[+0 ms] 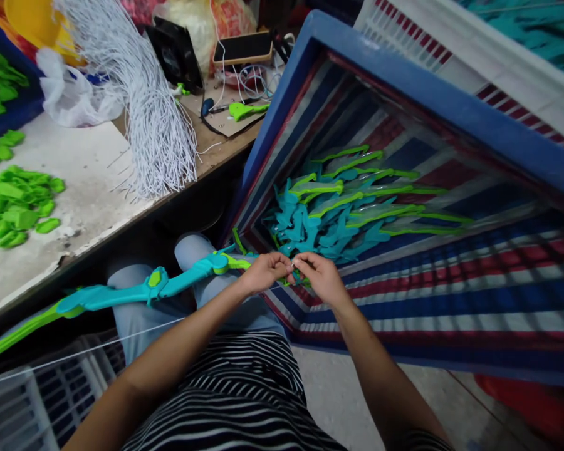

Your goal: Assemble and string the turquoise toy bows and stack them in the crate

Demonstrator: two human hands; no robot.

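Observation:
A long teal and lime-green toy bow point(178, 285) lies across my thighs, its right end reaching my left hand point(267, 273). A thin white string point(122, 339) runs below the bow from the left edge and passes behind my left forearm. My left hand is closed in a pinch beside the bow's green tip. My right hand point(320, 275) is pinched too, its fingertips meeting the left ones. A small whitish bit, seemingly the string's end, shows between them; the fingers hide most of it.
A blue bin point(282, 125) lined with striped cloth holds several teal and green toy bows point(329, 219). On the table point(89, 156) at left are a bundle of white strings point(155, 125), green plastic parts point(21, 203), a small fan point(175, 53) and a phone point(242, 48). White crates point(451, 50) stand behind.

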